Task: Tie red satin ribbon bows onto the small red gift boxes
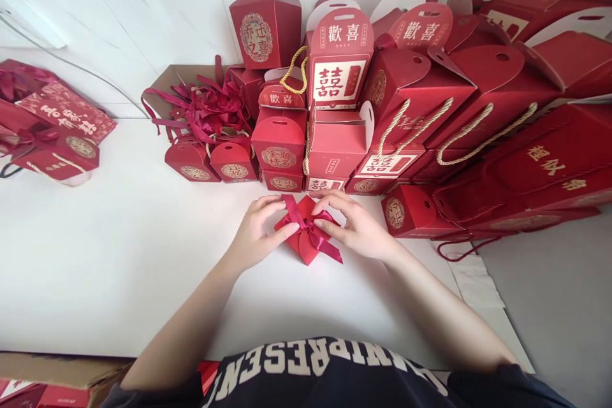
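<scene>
A small red gift box stands on the white table in front of me, turned cornerwise. Across its top runs a dark pink ribbon, looped into a bow with a loose tail hanging toward me. From the left, my left hand pinches the ribbon between thumb and fingers near the knot. On the other side my right hand grips the ribbon too, its thumb and forefinger close to the knot. The fingertips of both hands nearly meet over the box.
Behind the small box stand several stacked red gift boxes, some with rope handles. A heap of ribbons lies in an open carton at back left. More red boxes and bags sit far left, and large red bags lean at right.
</scene>
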Motion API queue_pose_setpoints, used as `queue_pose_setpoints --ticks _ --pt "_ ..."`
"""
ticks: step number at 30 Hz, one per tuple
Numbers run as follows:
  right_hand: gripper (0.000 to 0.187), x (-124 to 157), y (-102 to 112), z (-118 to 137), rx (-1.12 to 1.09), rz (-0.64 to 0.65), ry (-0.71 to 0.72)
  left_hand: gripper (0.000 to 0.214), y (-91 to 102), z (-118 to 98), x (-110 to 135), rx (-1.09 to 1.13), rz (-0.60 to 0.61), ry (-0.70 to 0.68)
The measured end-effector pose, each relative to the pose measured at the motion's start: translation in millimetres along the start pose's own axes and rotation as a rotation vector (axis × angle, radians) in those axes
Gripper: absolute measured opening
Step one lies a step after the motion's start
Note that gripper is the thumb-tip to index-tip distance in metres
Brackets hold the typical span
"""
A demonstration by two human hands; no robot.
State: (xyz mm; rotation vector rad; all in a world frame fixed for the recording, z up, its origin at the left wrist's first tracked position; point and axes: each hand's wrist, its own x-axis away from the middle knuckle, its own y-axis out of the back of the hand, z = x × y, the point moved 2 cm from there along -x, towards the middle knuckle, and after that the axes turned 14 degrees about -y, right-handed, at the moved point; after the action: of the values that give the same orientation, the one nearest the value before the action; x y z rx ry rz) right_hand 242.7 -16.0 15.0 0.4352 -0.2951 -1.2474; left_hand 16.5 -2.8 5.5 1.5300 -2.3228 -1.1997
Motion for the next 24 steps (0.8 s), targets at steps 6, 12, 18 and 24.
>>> queue_pose_setpoints --ticks 6,12,18,24 --pt "0.005 1 4 0 0.057 0.023 0.018 0.031 8.7 -6 0 0.227 0.146 -0.319" --pt "0.006 1 7 -1 0.079 0.038 -0.007 0.035 18.9 -5 0 0.072 0.018 -0.512" --pt "0.006 0 5 -4 0.084 0.046 -0.011 0.043 19.9 1 2 -0.229 -0.091 -0.680" --pt "0.006 0 4 -4 0.088 0.043 -0.005 0.050 19.1 4 5 -0.335 -0.079 -0.711"
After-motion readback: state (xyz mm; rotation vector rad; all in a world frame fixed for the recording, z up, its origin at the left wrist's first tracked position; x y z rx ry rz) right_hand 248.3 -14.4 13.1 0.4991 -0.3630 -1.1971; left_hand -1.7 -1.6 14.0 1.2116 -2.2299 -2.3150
